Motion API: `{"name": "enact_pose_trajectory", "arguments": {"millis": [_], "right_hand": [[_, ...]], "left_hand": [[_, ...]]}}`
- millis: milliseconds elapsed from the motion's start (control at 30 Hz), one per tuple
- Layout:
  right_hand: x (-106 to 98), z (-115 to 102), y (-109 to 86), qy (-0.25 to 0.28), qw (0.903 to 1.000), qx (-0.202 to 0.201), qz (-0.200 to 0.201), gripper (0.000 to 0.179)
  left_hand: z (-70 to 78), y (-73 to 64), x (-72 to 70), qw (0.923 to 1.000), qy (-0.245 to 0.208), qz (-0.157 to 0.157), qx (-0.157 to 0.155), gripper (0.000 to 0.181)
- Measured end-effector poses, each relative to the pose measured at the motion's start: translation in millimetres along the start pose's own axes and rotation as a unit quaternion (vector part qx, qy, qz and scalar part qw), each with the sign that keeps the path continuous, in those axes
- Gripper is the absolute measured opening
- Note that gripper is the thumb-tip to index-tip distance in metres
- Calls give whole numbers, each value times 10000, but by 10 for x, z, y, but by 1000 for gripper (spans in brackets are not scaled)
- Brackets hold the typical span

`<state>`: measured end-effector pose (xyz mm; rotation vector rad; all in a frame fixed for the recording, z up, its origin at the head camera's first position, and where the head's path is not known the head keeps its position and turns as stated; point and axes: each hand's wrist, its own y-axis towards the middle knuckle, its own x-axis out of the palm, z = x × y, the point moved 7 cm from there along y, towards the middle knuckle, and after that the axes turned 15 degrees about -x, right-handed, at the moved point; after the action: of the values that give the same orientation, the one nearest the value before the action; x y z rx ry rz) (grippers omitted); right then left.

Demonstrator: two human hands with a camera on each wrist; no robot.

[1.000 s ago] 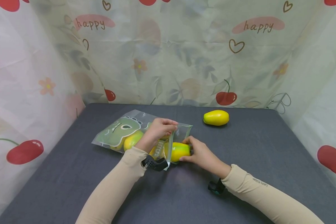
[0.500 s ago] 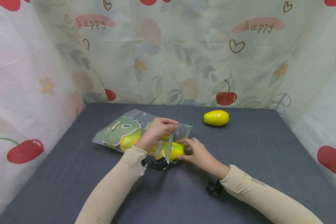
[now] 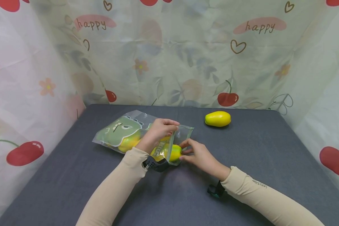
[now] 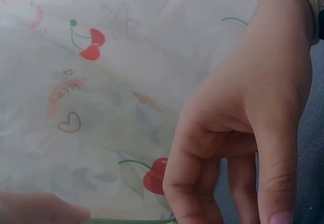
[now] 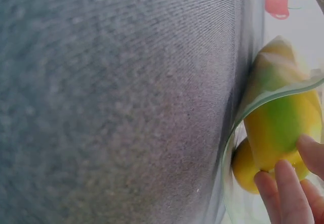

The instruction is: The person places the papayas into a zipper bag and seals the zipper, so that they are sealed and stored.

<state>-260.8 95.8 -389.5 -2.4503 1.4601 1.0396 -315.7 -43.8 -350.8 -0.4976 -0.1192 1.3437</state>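
A clear plastic bag (image 3: pixel 117 129) with a green cartoon animal print lies on its side, holding several yellow fruits. My left hand (image 3: pixel 159 131) pinches the upper edge of its mouth; in the left wrist view, that hand (image 4: pixel 243 107) hangs with its fingers bent downward. A yellow-green papaya (image 3: pixel 175 153) lies mostly inside the mouth, its end toward my right hand (image 3: pixel 201 157). The thumb and fingertips of that hand hold this end. In the right wrist view, the fingertips (image 5: pixel 287 183) touch the papaya (image 5: pixel 281 125) within the bag's rim (image 5: pixel 273 96).
Another yellow papaya (image 3: pixel 217 119) lies near the back of the dark grey table (image 3: pixel 248 141), right of the bag. A patterned curtain (image 3: pixel 169 62) hangs behind the table and along both sides.
My right hand has moved left, sliding the papaya deeper into the bag. The fruit inside has shifted left a little. My left hand keeps its hold on the bag's edge.
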Motion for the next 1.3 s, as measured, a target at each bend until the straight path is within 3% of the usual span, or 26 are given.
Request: {"name": "enact_pose_trajectory", "arguments": {"millis": [333, 767, 1300], "right_hand": [[22, -52, 20, 144, 9996, -221, -118, 29], [51, -35, 21, 39, 9992, -294, -272, 32], [44, -9, 24, -74, 9985, -187, -508, 36]], "left_hand": [[28, -27, -4, 10000, 5, -1, 43, 26], [40, -45, -9, 10000, -3, 28, -5, 26], [43, -44, -18, 10000, -20, 27, 11, 26]]}}
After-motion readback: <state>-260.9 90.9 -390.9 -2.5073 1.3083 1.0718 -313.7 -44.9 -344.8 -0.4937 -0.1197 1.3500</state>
